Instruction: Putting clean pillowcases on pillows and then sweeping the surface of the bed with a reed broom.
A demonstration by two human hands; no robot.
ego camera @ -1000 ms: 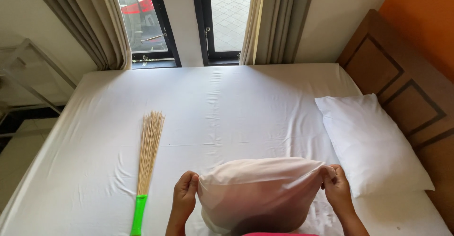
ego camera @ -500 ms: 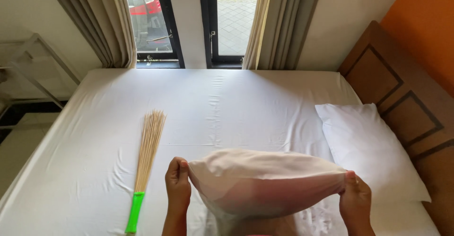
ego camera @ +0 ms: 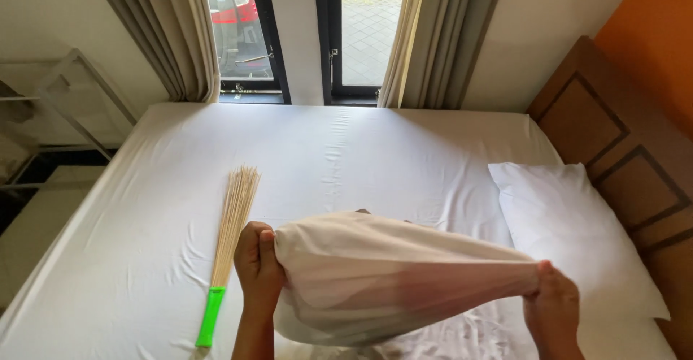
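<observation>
I hold a white pillow in its case [ego camera: 375, 277] stretched between my two hands, low in the centre of the frame, lifted just above the white bed sheet [ego camera: 346, 158]. My left hand [ego camera: 256, 262] is pinched shut on the left corner of the cloth, fingers curled tight over it. My right hand [ego camera: 552, 306], at the lower right, grips the opposite corner, which is pulled out into a thin taut point.

That thin point is my worry: only a small bit of fabric sits between my right fingertips, so I judge it could slip free and let that end drop onto the mattress. The pillow sags heavily in the middle, and the load could drag the case askew or bunch the filling to one side.

To the left of my left hand lies a stick broom with a green handle [ego camera: 227, 252]; a swinging corner could knock it. The second pillow [ego camera: 570, 230] rests at the right by the wooden headboard [ego camera: 621, 158], near enough that I might shove it.
</observation>
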